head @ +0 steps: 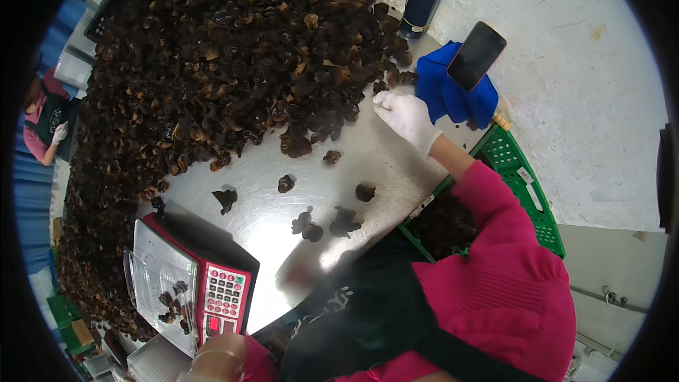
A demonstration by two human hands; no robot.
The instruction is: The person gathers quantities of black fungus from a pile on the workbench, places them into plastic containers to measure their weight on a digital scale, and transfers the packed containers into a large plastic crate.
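My right hand (404,116), in a white glove, is over the metal table (392,170) with its fingers curled together; nothing shows clearly in them. Just beyond the fingertips lies a dark frilly piece (380,86), at the edge of a large heap (238,53) of what looks like wood ear fungus. Several loose pieces, one of them a dark clump (286,184), are scattered on the metal. At lower left a red digital scale (225,292) bears a clear plastic tray (159,276) with a few pieces (172,302). My left hand is out of view; part of that bare arm shows beside the scale.
A smartphone (477,56) rests on a blue cloth (437,82), near a dark cylindrical device (422,5) with a cable. A green plastic crate (536,201) stands under my right arm, with dark material inside. Clear trays (156,358) are at lower left. A co-worker (45,116) is at far left.
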